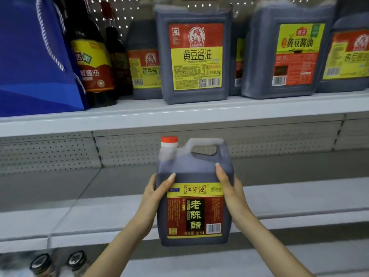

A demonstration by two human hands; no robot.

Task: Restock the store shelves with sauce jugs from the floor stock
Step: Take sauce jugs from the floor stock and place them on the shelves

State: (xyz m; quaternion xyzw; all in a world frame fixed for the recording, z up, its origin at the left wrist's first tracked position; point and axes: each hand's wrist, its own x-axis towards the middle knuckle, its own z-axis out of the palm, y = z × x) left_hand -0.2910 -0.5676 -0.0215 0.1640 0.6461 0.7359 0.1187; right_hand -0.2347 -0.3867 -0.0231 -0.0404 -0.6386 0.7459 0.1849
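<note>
Left hand (156,194), right hand (229,189), jug (196,172), shelf (119,116).

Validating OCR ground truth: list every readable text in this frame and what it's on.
"江宇源": held jug, label top
"老陈醋": held jug, label centre
"2.5L": held jug, label bottom
"黄豆酱油": centre shelf jug
"2kg": centre shelf jug
"黄豆酱油": right shelf jug, green-yellow label
"酱油": left bottle, rest hidden
Fine print, barcodes, other labels: too blurred or cut off.

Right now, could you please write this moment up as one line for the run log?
phase: holding | object: vinegar jug, upright | left hand: grips left side | right hand: grips right side | position: before lower shelf
</note>
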